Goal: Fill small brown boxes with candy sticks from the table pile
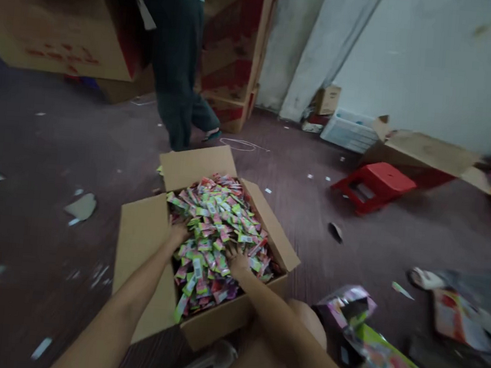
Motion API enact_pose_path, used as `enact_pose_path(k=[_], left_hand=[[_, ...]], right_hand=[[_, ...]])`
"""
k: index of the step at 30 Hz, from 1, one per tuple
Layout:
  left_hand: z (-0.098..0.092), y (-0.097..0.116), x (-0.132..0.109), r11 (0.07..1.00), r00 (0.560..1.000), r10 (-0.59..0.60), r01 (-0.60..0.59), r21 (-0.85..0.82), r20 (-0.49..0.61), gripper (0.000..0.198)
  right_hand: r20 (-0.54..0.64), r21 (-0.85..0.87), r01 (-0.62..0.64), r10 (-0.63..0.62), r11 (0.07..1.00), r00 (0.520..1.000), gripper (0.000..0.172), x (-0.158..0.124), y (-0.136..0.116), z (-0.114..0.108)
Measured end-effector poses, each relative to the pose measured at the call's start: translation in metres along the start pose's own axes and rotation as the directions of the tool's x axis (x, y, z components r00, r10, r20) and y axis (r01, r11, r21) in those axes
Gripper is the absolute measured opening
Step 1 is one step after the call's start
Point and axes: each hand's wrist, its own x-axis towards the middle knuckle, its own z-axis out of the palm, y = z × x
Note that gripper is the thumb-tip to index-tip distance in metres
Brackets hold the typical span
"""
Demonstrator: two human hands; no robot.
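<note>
An open cardboard box [142, 255] stands on the floor in front of me, its flaps folded outward. Small sachets [215, 221] in green, pink and red wrappers are heaped inside it up to the rim. My left hand [178, 234] presses into the left side of the heap, fingers stretched out and partly hidden among the sachets. On the near right part of the pile, my right hand [238, 260] lies with its fingers spread, touching the wrappers. Neither hand appears to grip a sachet.
A person [175, 48] stands behind the box, beside a large carton [58, 27]. Stacked cartons [232, 52] stand at the back. To the right are a red stool [375, 186], a white crate [349, 130] and another open carton [426, 150]. Colourful plastic packaging [397, 360] lies near my leg.
</note>
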Motion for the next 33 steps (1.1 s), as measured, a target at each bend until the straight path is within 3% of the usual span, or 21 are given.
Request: enact_pose_path(k=[4,7,10,12,14,17,20,23,25,27,29,31,32,33], left_hand=[[-0.020,0.007,-0.007,0.999,0.997,-0.048,0.049,-0.009,0.060,0.064],[-0.042,-0.006,-0.033,0.998,0.997,-0.049,0.052,-0.044,0.064,0.050],[-0.049,-0.004,-0.068,0.995,0.994,-0.058,0.050,-0.086,-0.097,0.061],[-0.040,0.015,-0.086,0.994,0.977,-0.021,-0.003,-0.112,-0.214,0.080],[-0.022,0.043,-0.091,0.992,0.976,0.056,-0.077,-0.096,-0.208,0.097],[0.011,0.078,-0.067,0.991,0.991,0.135,-0.134,0.014,-0.024,0.107],[0.034,0.088,-0.017,0.982,0.989,0.115,-0.127,0.137,0.092,0.109],[0.036,0.088,0.024,0.978,0.982,0.061,-0.095,0.184,0.179,0.107],[0.033,0.089,0.037,0.978,0.972,0.037,-0.082,0.190,0.233,0.104],[0.033,0.091,0.039,0.972,0.976,0.032,-0.081,0.221,0.216,0.101],[0.039,0.093,0.035,0.959,0.985,0.034,-0.079,0.272,0.166,0.100],[0.045,0.096,0.026,0.944,0.990,0.026,-0.070,0.323,0.137,0.097],[0.048,0.097,0.022,0.934,0.992,0.016,-0.060,0.352,0.126,0.094],[0.051,0.098,0.019,0.923,0.994,0.001,-0.043,0.382,0.109,0.089]], right_hand=[[0.001,0.002,0.116,-0.116,0.993,0.993,0.086,-0.026,0.012,-0.026],[-0.054,0.108,0.219,-0.215,0.970,0.975,0.068,-0.056,0.023,-0.035],[-0.304,0.130,0.097,-0.053,0.987,0.951,0.062,-0.081,0.022,-0.037],[-0.428,0.125,-0.036,0.086,0.992,0.900,0.086,-0.083,0.017,-0.039],[-0.445,0.139,-0.086,0.140,0.986,0.885,0.101,-0.070,0.014,-0.040],[-0.348,0.160,-0.057,0.110,0.985,0.931,0.102,-0.031,0.015,-0.035],[-0.226,0.165,-0.055,0.092,0.985,0.970,0.098,0.012,0.020,-0.031],[-0.127,0.171,-0.128,0.151,0.977,0.980,0.098,0.042,0.024,-0.049],[-0.043,0.185,-0.145,0.156,0.972,0.987,0.101,0.047,0.027,-0.073],[0.024,0.211,-0.095,0.092,0.973,0.995,0.103,0.036,0.037,-0.095],[0.029,0.265,0.042,-0.052,0.963,0.998,0.097,0.006,0.053,-0.106],[-0.054,0.349,0.181,-0.173,0.920,0.983,0.072,-0.038,0.077,-0.102],[-0.110,0.395,0.164,-0.131,0.904,0.985,0.056,-0.061,0.092,-0.096],[-0.145,0.452,0.071,-0.005,0.889,0.989,0.044,-0.081,0.107,-0.088]])
